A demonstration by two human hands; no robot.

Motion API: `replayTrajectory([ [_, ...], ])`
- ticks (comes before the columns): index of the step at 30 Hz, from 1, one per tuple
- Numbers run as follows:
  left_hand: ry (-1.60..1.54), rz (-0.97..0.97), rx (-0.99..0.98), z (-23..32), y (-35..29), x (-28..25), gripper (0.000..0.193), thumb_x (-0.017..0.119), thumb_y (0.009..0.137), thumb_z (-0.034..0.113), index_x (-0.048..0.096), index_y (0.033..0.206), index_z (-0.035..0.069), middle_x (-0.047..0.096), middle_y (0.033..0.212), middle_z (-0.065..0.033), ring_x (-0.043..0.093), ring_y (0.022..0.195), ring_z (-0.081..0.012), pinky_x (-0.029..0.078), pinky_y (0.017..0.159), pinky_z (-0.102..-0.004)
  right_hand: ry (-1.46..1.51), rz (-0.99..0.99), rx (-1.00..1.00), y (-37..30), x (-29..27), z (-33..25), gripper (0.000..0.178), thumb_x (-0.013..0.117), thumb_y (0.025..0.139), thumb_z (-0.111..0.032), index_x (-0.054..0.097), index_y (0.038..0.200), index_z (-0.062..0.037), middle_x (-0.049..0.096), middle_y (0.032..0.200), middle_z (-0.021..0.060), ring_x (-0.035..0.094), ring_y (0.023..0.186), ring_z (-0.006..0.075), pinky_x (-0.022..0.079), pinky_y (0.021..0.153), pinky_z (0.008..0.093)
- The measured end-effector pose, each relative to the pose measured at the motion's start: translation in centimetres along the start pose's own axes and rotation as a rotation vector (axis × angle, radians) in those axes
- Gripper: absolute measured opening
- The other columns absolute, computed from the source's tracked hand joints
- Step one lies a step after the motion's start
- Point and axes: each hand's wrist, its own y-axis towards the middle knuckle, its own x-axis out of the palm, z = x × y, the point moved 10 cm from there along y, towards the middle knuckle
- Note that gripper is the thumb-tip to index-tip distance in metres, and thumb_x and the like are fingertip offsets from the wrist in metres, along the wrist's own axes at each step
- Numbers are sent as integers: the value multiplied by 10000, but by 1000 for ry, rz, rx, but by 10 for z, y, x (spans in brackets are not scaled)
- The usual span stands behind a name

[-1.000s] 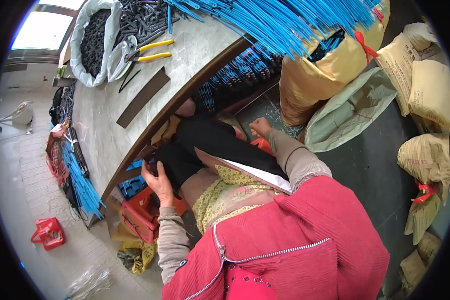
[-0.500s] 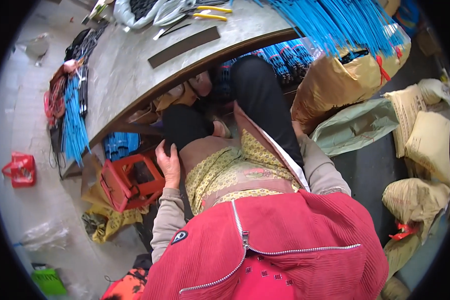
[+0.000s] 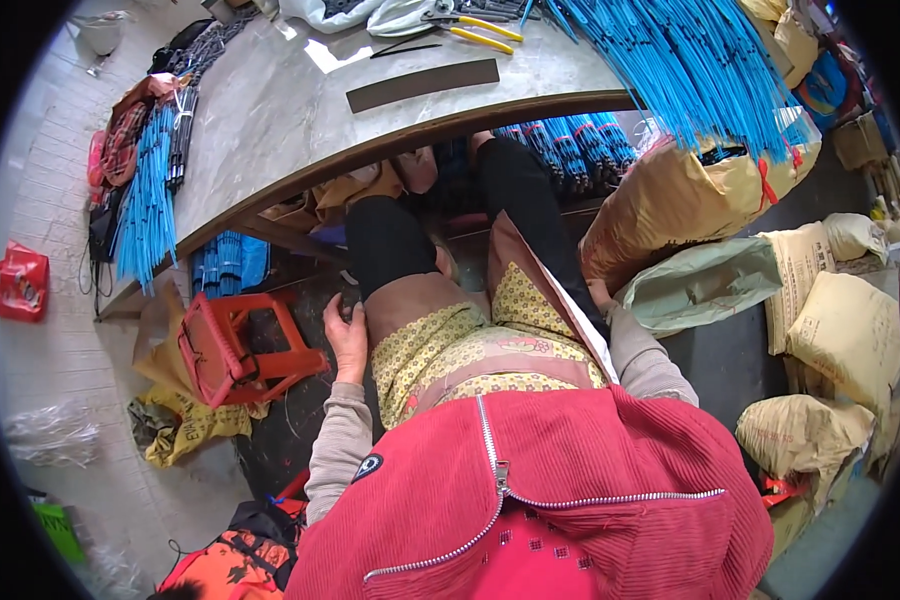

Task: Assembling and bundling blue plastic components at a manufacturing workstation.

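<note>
My left hand (image 3: 347,340) hangs beside my left thigh, holding nothing, its fingers loosely bent and apart. The yellow floral apron (image 3: 430,350) over my lap lies just right of it. A red plastic stool (image 3: 210,350) lies tipped to the left of that hand. At the outer side of my right thigh is my right hand (image 3: 600,294), close to a large tan sack (image 3: 660,205) and an open pale green sack (image 3: 705,285). My leg and sleeve hide most of its fingers, so I cannot see whether it holds anything.
Ahead stands a grey-topped table (image 3: 260,130) bearing a dark flat strip (image 3: 423,87), yellow-handled pliers (image 3: 480,30) and blue cable-like strands (image 3: 670,70). Blue bundles (image 3: 570,150) sit beneath it. Stuffed sacks (image 3: 850,325) line the right; a red bag (image 3: 20,283) lies far left.
The whole view has shifted, with the table's things now further right and the stool further left. Both hands stay beside my thighs; the left hand's fingers look slightly more spread.
</note>
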Motion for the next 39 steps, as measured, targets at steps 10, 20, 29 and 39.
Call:
replayTrajectory([
  [10, 57, -188, 49, -25, 25, 50, 385, 646, 890, 71, 601, 1254, -43, 686, 1079, -198, 669, 981, -273, 513, 909, -372, -32, 75, 206, -34, -8, 7, 342, 813, 815, -299, 733, 797, 33, 690, 694, 86, 620, 568, 163, 453, 489, 353],
  [20, 17, -345, -101, -17, 15, 52, 331, 595, 921, 57, 614, 1235, -44, 703, 1110, -221, 681, 1032, -306, 514, 917, -368, -22, 87, 55, -22, -10, 21, 277, 799, 820, -260, 736, 763, 4, 671, 652, 79, 602, 528, 150, 440, 467, 318],
  [29, -119, -366, 56, -11, 26, 60, 284, 564, 941, 40, 619, 1208, -40, 708, 1026, -215, 674, 943, -291, 511, 842, -370, 117, 22, 113, -32, 5, 4, 244, 795, 826, -227, 769, 832, 15, 705, 710, 69, 618, 576, 130, 467, 538, 284],
  [39, -91, -422, -13, -34, 13, 63, 238, 565, 947, 63, 617, 1156, -38, 691, 1008, -253, 671, 938, -308, 502, 824, -381, -6, 58, 78, -32, -8, 13, 260, 787, 832, -244, 765, 788, 11, 708, 713, 67, 636, 606, 143, 488, 571, 301],
])
